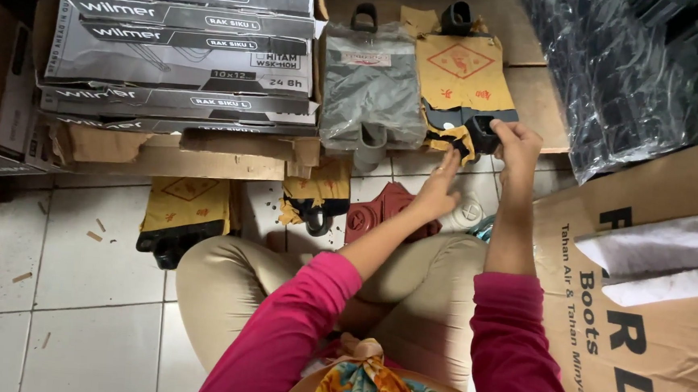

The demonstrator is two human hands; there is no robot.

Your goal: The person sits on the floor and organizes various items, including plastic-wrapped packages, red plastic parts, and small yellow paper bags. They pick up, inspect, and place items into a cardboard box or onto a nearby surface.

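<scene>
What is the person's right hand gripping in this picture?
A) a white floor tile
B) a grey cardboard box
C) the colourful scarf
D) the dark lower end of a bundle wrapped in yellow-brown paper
D: the right hand closes on the dark lower end of the paper-wrapped bundle, while the left hand only reaches up beside it.

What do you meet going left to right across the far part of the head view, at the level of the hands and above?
Stack of flat grey boxes → grey plastic-wrapped pack → yellow paper-wrapped pack, with the left hand below it → right hand → glossy black plastic-wrapped bundle.
</scene>
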